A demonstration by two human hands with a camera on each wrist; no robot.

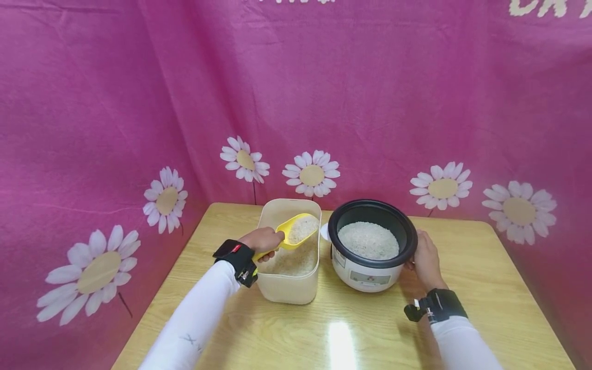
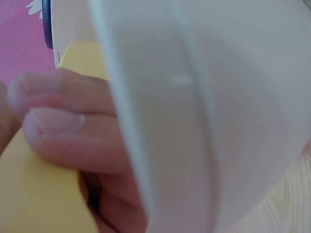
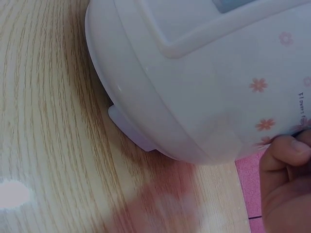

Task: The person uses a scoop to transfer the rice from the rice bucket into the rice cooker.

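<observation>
My left hand grips the handle of a yellow scoop heaped with white rice. The scoop is over a cream-coloured bin with more rice inside. In the left wrist view, bent fingers wrap the yellow handle, right beside the bin's pale wall. To the right of the bin stands a white rice cooker with a black inner rim and rice in it. My right hand holds the cooker's right side; in the right wrist view its thumb and bent fingers lie against the flower-printed wall.
Both containers stand on a light wooden table, toward its back edge. A pink curtain printed with daisies hangs behind and along both sides. The cooker's white left handle sits close to the bin's rim.
</observation>
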